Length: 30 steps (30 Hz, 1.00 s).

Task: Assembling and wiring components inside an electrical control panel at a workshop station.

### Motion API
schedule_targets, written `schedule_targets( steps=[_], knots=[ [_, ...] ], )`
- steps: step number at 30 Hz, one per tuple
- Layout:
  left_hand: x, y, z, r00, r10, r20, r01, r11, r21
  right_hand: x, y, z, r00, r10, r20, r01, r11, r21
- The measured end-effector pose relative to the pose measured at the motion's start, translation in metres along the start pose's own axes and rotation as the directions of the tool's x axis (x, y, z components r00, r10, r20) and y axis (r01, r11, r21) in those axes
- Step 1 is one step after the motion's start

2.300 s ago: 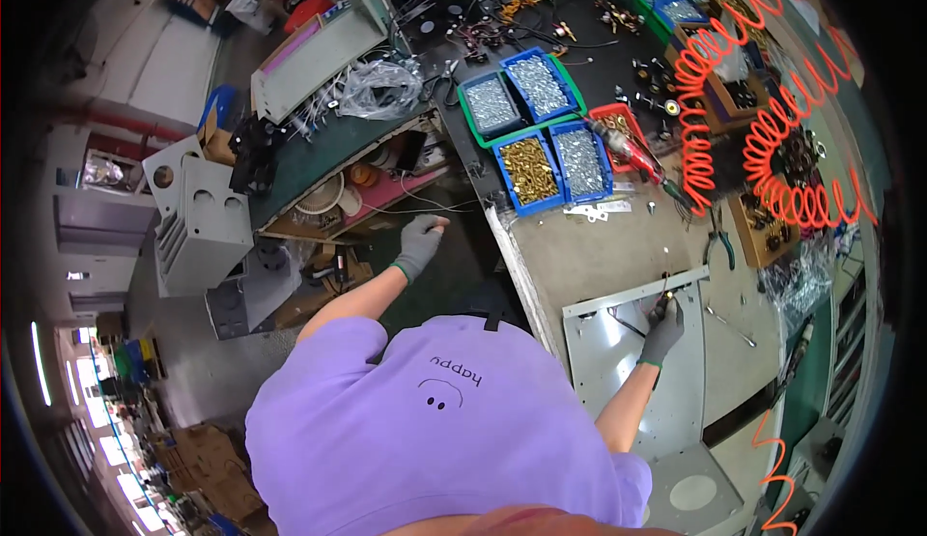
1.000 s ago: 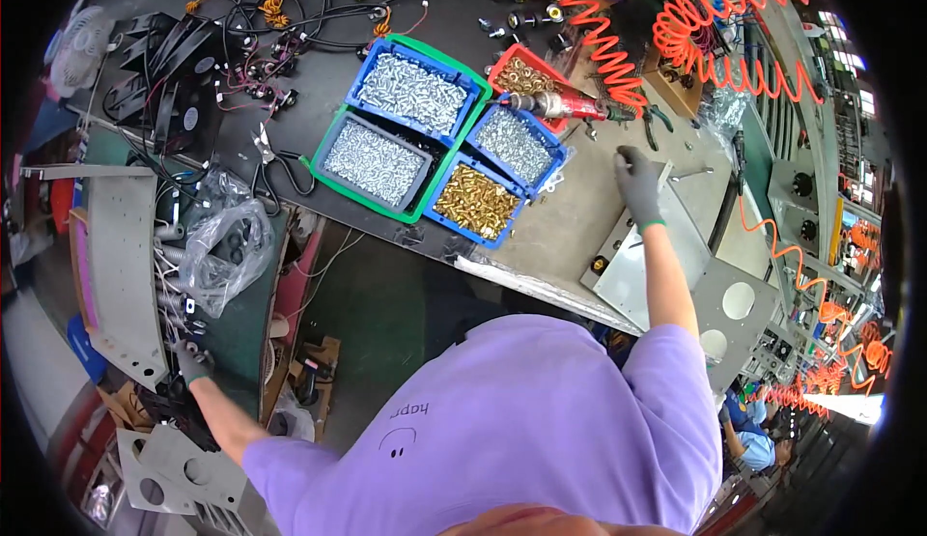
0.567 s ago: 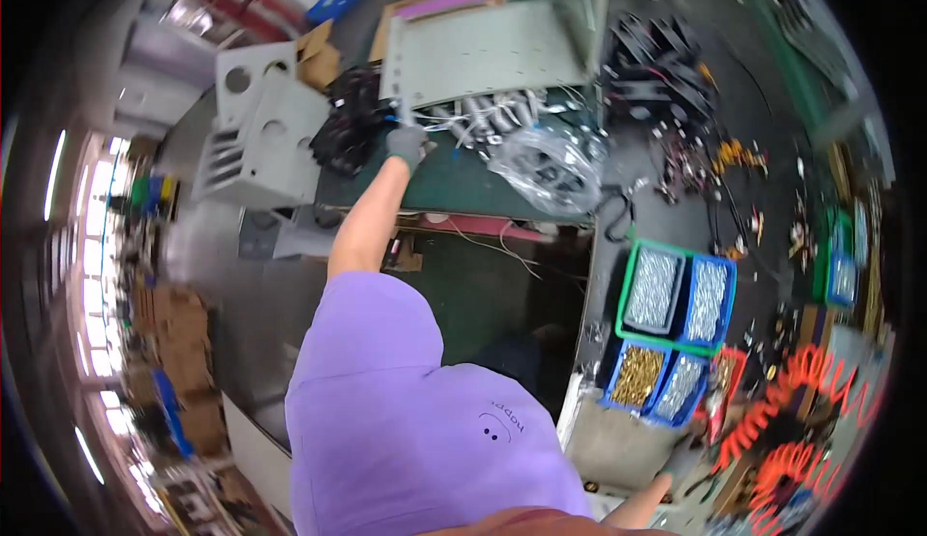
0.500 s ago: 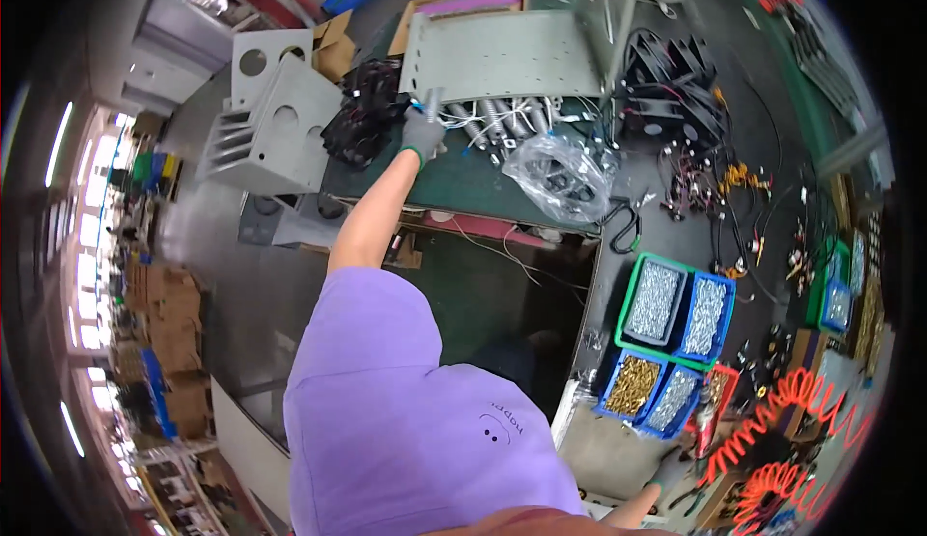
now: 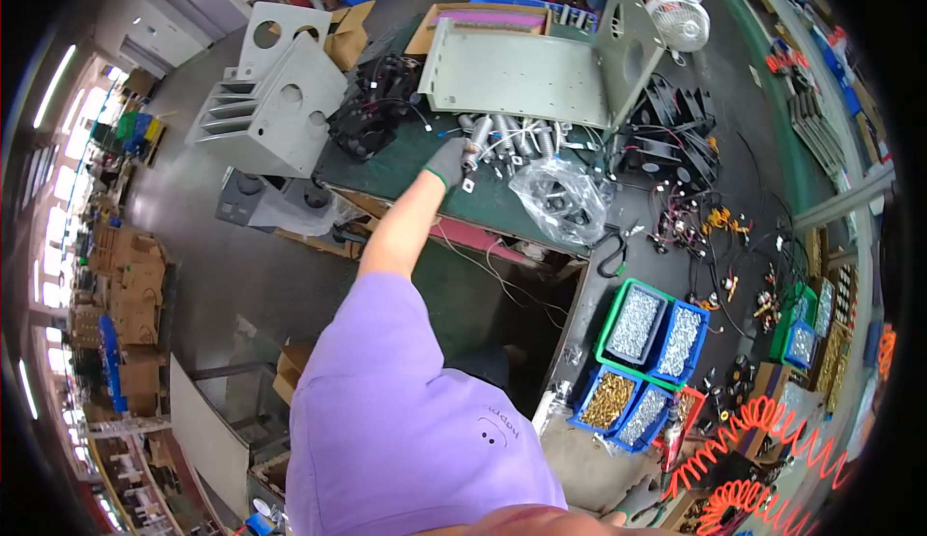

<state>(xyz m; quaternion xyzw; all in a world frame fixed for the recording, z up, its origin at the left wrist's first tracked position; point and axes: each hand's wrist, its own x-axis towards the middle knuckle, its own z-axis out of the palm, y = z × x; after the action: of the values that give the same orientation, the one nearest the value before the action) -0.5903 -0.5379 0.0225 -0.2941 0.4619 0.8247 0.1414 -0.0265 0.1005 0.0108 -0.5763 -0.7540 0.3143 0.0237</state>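
My left hand [image 5: 447,162], in a grey glove, reaches to the far table with its fingers closed round a ribbed silver cylinder [image 5: 477,137] that has a small end tab. Several similar cylinders with white wires [image 5: 521,137] lie just right of it, in front of a pale grey metal chassis [image 5: 521,70]. A clear plastic bag with dark parts inside [image 5: 560,200] rests to their right. Down at the lower right, my right hand [image 5: 639,499], also gloved, is beside dark-handled pliers [image 5: 660,511]; its fingers are too small and partly hidden to read.
Black fans [image 5: 365,116] are heaped left of the chassis, more fans [image 5: 671,140] to its right. Blue bins of screws [image 5: 608,399] and a green tray [image 5: 606,335] stand on the right bench near red coiled hoses [image 5: 772,420]. Grey metal housings [image 5: 270,111] stand at the left.
My left hand has shifted right along the front of the chassis and is now on a ribbed cylinder. My right hand has moved slightly left and down. The whole view has turned a little.
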Motion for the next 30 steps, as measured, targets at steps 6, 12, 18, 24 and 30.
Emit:
schedule_targets(
  steps=[6,12,18,24,30],
  knots=[
    [-0.016,0.028,-0.007,0.976,-0.022,0.218,-0.024,0.978,0.207,-0.012,0.002,0.003,0.990,-0.050,-0.129,0.074,0.980,0.186],
    [-0.094,0.080,0.034,0.760,0.412,0.503,-0.317,0.910,-0.266,-0.033,0.018,0.001,0.988,0.023,-0.152,0.019,0.962,0.271],
    [-0.170,0.131,0.110,0.471,0.252,0.845,-0.252,0.957,-0.144,-0.049,0.012,0.004,0.980,-0.006,-0.200,0.068,0.950,0.305],
    [-0.210,0.061,0.219,0.344,0.239,0.908,-0.658,0.751,0.052,-0.088,-0.038,-0.020,0.972,-0.079,-0.221,0.191,0.813,0.550],
    [-0.303,-0.074,0.325,0.281,-0.207,0.937,-0.554,0.762,0.335,-0.151,-0.066,-0.068,0.931,-0.096,-0.353,0.325,0.658,0.680]
  ],
)
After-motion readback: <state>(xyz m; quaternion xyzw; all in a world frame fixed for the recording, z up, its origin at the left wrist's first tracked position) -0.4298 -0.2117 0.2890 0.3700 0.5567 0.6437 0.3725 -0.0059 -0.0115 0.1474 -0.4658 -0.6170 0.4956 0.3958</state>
